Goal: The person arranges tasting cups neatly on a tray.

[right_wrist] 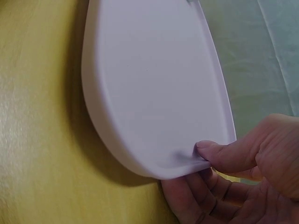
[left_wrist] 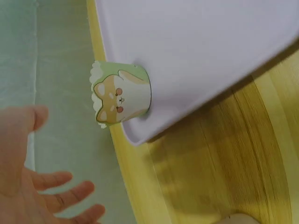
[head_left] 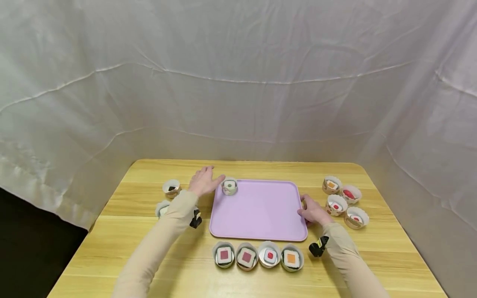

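A lilac rectangular tray [head_left: 261,211] lies on the wooden table. In its far left corner stands a paper cup [head_left: 229,186] holding a piece of toy sushi; the left wrist view shows a dog face printed on the green cup [left_wrist: 124,93]. Just left of that cup is my left hand [head_left: 205,181], its fingers spread and holding nothing. My right hand [head_left: 314,211] pinches the tray's right edge, thumb on top of the rim and fingers beneath, as the right wrist view shows at the tray's rim [right_wrist: 187,170].
Several cups with sushi pieces stand in a row along the tray's near side, among them one with an orange centre [head_left: 291,258]. More cups [head_left: 336,205] cluster at the right. On the left, one cup [head_left: 172,188] stands beyond another [head_left: 162,208], partly behind my forearm.
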{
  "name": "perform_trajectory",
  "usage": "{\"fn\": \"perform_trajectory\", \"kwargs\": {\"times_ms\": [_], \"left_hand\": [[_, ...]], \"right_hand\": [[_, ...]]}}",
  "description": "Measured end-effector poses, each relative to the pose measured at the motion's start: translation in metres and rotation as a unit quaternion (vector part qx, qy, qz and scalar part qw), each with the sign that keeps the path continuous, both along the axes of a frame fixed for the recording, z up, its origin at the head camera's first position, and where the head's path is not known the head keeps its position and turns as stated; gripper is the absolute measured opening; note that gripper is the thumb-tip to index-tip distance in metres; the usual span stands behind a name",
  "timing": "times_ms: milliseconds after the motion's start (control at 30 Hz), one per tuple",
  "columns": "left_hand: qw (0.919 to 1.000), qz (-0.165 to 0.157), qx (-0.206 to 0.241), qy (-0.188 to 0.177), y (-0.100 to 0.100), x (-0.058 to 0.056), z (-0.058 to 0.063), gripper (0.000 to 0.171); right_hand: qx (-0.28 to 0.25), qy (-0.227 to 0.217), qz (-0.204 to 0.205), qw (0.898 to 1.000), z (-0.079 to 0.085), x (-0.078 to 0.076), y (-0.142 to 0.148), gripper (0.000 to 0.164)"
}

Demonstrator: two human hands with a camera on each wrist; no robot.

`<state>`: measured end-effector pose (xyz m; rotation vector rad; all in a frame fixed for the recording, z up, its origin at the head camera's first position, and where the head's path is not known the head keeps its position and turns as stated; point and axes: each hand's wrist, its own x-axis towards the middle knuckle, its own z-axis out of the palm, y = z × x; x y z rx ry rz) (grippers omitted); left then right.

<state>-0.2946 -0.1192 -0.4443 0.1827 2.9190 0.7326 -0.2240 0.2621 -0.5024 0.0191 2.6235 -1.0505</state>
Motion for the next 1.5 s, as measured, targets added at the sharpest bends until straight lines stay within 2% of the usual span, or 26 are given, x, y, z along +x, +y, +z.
{"fn": "perform_trajectory", "kwargs": {"times_ms": [300,600,800,1167,1367,1500], "left_hand": [[0.9971,0.051,-0.045,-0.034,-0.029,0.001,0.008,0.078],[0.9866,0.100,-0.083,-0.098,-0.071,-0.002,0.013,0.082],[0.9813,0.121,-0.085,-0.123,-0.093,0.003,0.013,0.081],[0.9732,0.133,-0.078,-0.171,-0.106,0.004,0.008,0.081],[0.9741,0.133,-0.065,-0.171,-0.105,0.006,0.009,0.080],[0.9747,0.134,-0.061,-0.169,-0.104,0.001,0.004,0.079]], "right_hand": [[-0.002,-0.009,-0.003,1.000,-0.001,-0.001,-0.002,0.049],[0.002,-0.011,-0.005,1.000,-0.001,-0.001,-0.004,0.048],[0.002,-0.010,-0.006,1.000,0.000,-0.001,-0.004,0.048],[-0.003,-0.010,-0.009,1.000,-0.002,0.000,-0.003,0.047],[-0.001,-0.006,-0.007,1.000,-0.001,0.001,-0.003,0.047],[0.001,-0.006,-0.007,1.000,-0.001,0.001,-0.002,0.048]]}}
